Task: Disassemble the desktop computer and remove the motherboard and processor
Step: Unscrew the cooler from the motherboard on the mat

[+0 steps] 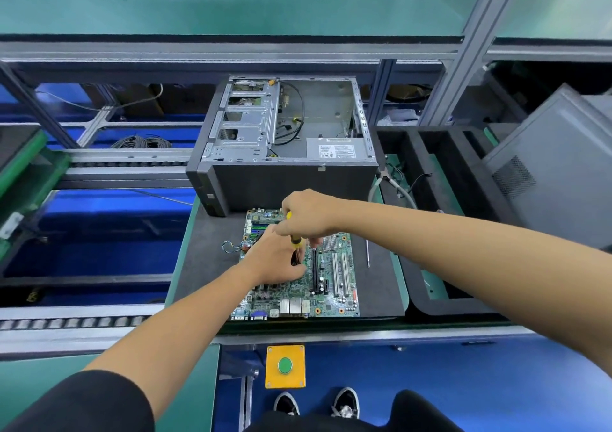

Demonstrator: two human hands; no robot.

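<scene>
The motherboard (318, 272) is already out of the case (284, 140) and flat on the tabletop (205, 249); my right hand (306, 214) grips a screwdriver (295, 243) over it, my left hand (276, 261) pinches near its tip, and the processor looks still to come.

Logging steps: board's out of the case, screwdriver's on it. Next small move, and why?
Probably keep turning the screwdriver with the right hand while the left hand steadies its tip: the motherboard already lies outside the case, so whatever it fastens there, hidden under the hands, comes next.
</scene>
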